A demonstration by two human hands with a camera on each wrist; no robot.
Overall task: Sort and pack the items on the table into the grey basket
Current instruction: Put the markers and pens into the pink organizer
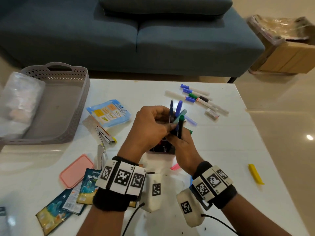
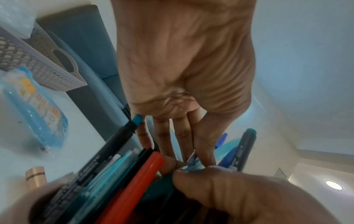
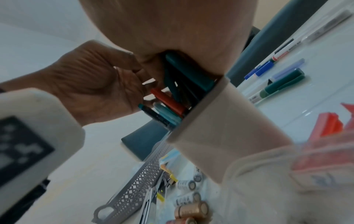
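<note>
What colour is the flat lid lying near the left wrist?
Pink lid, clearest in the head view.

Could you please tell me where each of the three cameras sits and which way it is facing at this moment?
Head: worn high, looking forward and down at the white table; both wrists, left hand and right hand show.
Left wrist: looks along the left palm to its fingers among the pens; the right hand shows below.
Right wrist: sits low, looking up past the pen holder; the left hand shows.
All three share the grey basket.

I saw a grey lattice-patterned basket (image 1: 81, 92), white counter (image 1: 221, 150), pink lid (image 1: 75, 171), yellow clip (image 1: 255, 174), teal sofa (image 1: 170, 48), and black-and-white checkered wrist tags (image 1: 121, 177).
</note>
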